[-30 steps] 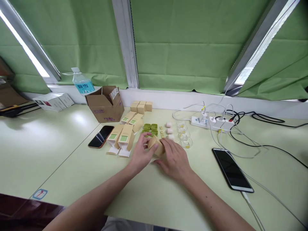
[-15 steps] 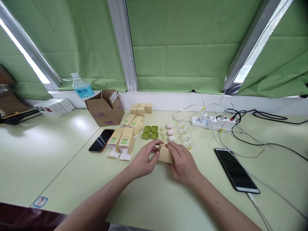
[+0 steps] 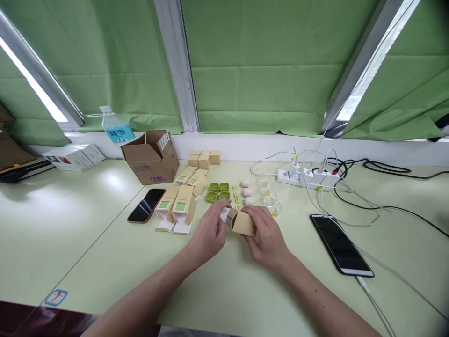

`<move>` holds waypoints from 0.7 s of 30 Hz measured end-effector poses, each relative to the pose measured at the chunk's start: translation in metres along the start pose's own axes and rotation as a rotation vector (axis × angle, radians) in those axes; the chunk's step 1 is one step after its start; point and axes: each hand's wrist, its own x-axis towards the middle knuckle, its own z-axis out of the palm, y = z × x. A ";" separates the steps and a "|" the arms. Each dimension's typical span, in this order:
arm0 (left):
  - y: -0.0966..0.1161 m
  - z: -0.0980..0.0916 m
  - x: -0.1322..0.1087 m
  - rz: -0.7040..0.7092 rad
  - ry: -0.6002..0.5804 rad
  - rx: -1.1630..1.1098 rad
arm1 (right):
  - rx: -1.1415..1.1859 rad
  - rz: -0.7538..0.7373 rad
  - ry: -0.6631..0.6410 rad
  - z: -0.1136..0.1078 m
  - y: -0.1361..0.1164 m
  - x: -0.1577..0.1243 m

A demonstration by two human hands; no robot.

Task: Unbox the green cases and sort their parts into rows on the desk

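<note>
A small kraft cardboard box [image 3: 243, 223] lies on its side between my hands, its left end open with a white inner flap showing. My right hand [image 3: 268, 234] is wrapped round the box's right end. With its fingers closed, my left hand [image 3: 211, 230] pinches the white flap at the open end. Just beyond are green square cups [image 3: 224, 196], tiny yellow pieces [image 3: 236, 200], pale pink cylinders [image 3: 247, 192] and clear plastic pieces [image 3: 268, 192]. To the left, several kraft boxes with green labels [image 3: 184, 206] lie with their ends open.
A brown carton [image 3: 150, 159] and smaller closed boxes [image 3: 204, 160] stand at the back. One phone [image 3: 146, 206] lies left; another phone [image 3: 341, 244], cabled, lies right. A power strip [image 3: 307, 179] with tangled cords is at the back right. A water bottle [image 3: 117, 126] stands behind the carton.
The end of the box has come open: my left hand has pulled its flap out to the left, and the white inside now shows. My right hand still holds the box.
</note>
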 end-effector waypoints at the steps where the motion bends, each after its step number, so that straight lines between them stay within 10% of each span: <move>1: 0.000 0.000 0.000 0.054 0.028 0.023 | 0.045 0.018 0.023 0.001 0.000 -0.001; 21: 0.004 0.010 -0.005 -0.076 0.091 -0.015 | -0.064 -0.037 0.107 0.000 0.000 -0.004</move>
